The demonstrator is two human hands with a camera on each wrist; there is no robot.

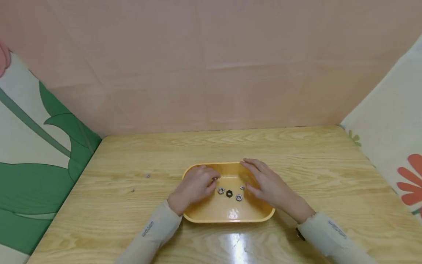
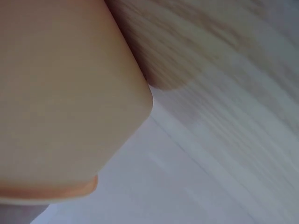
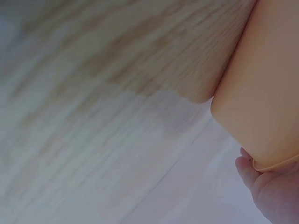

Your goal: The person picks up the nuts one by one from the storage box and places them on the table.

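Seemingly mid-transfer, the left grip [image 1: 197, 183] pinches a small piece [image 1: 215, 178], loose nuts [image 1: 229, 191] right of it; the right grip [image 1: 267, 186], spread, touches the tray [image 1: 227, 221]; next likely wants careful release.

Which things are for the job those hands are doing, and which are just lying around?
Probably for the job:
yellow rectangular plastic tray
two silver hexagonal metal nuts
black hexagonal nut
tiny silver piece near the right hand
small, mostly hidden object in the left hand

Apparently just lying around:
two small greyish pieces on the wooden table
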